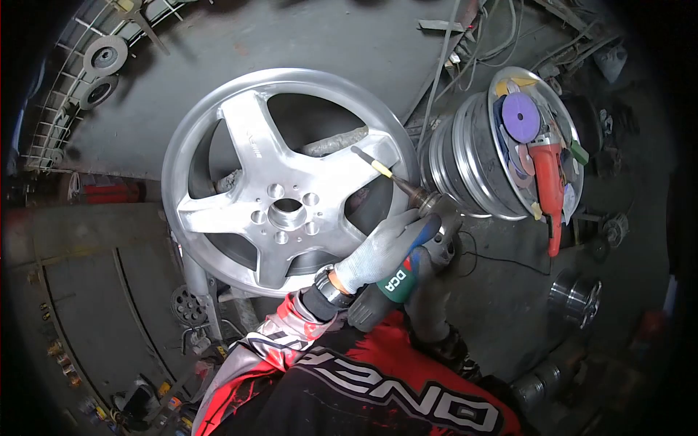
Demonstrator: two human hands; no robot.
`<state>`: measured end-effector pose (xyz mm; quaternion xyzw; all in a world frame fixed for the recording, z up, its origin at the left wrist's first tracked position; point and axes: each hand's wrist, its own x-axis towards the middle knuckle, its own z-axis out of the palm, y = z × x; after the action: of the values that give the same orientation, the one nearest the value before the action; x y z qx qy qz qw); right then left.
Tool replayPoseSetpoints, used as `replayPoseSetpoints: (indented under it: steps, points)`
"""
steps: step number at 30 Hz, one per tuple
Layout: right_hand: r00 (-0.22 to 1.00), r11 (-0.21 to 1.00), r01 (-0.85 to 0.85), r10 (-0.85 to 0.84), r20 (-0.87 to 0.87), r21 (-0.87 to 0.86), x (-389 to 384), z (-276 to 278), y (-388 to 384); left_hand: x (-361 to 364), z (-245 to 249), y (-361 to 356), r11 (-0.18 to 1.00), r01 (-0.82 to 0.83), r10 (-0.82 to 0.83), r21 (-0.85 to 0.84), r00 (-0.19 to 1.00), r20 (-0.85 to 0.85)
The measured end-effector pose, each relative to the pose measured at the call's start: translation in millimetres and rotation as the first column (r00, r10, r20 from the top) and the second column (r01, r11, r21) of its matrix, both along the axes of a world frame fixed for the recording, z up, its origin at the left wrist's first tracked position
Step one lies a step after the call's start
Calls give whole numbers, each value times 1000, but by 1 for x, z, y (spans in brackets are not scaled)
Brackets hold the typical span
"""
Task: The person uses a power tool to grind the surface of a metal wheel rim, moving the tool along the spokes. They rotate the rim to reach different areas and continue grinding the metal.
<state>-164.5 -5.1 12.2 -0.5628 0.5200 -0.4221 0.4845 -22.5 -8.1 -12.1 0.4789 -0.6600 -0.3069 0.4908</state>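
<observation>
A five-spoke silver wheel rim point(291, 174) lies face up in front of me. My left hand point(385, 247), in a grey-white glove with a watch at the wrist, is wrapped round the front of a green and black power tool point(396, 283). The tool's metal nose points up and left, and its slim bit point(372, 162) with a yellow band reaches over the rim's right spoke; whether it touches cannot be seen. My right hand point(432, 291), in a dark grey glove, grips the tool from the right side, its fingers partly hidden.
Stacked rims point(462, 160) stand at the right, with a purple disc point(521, 117) and a red grinder point(547, 178) on top. A smaller rim point(574, 299) sits on the floor at lower right. Grinding wheels point(105, 56) hang on a wire rack at upper left.
</observation>
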Motion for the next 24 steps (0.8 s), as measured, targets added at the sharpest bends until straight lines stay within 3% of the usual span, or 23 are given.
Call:
replayPoseSetpoints:
  steps: [1,3,5,6,7,8,9,10,11,13,14,15,16,17,18,19,20,21,22,23,24]
  points:
    - [976,981,33,-72,205,190,3,4,-1,-2,-2,-2,999,19,-16,51,999,-46]
    - [954,967,37,-109,278,252,1,5,-6,-5,-4,-9,994,39,-30,100,995,-94]
    - [928,948,34,-147,343,316,-6,-3,-6,-9,-2,-19,1000,-7,9,-15,994,108]
    - [995,995,29,-38,93,92,-12,-18,-3,-10,0,-21,1000,-8,9,-12,994,106]
    - [983,991,-40,17,-180,-126,-12,-25,0,-10,1,-22,995,43,-49,91,996,72]
    - [984,992,-43,20,-180,-122,-11,-28,4,-10,1,-22,977,95,-103,191,994,32]
    - [996,999,44,-44,72,4,-5,-30,8,-8,0,-19,977,91,-100,195,994,34]
    - [941,984,98,-141,307,151,-2,-31,11,-4,-1,-14,994,57,-68,93,990,124]
    - [940,983,99,-144,310,157,-3,-37,15,-1,-1,-8,999,34,-31,-12,977,210]
    - [819,948,-39,-150,554,314,-6,-53,21,3,-8,5,999,25,-16,-44,982,189]
    - [816,947,-39,-153,557,318,-11,-57,23,5,-11,10,997,10,3,-81,987,162]
    - [965,985,-99,61,255,139,-19,-60,24,6,-10,15,997,12,1,-76,986,168]
    - [970,976,-219,216,-112,-12,-23,-63,28,6,-9,19,996,-24,36,-81,988,151]
    - [971,976,-217,215,-106,-9,-24,-79,38,6,-7,23,994,-61,72,-86,989,132]
    - [960,955,-149,77,268,257,-23,-104,51,6,-4,27,995,-60,71,-82,988,136]
    - [817,844,-175,-163,553,507,-18,-110,55,6,-1,32,998,-66,67,-14,986,151]
    - [815,843,-176,-165,555,508,-21,-113,57,7,1,35,996,-72,62,53,984,166]
    - [945,942,-187,95,313,279,-21,-104,55,8,1,39,996,-70,59,55,984,170]
    - [962,961,-272,273,-19,43,-20,-93,53,9,0,41,992,-95,73,83,969,234]
    - [963,962,-269,270,-17,43,-15,-83,52,10,-2,43,987,-122,85,108,951,297]
    - [966,970,-213,191,174,119,-6,-70,52,8,-3,43,987,-120,82,108,951,299]
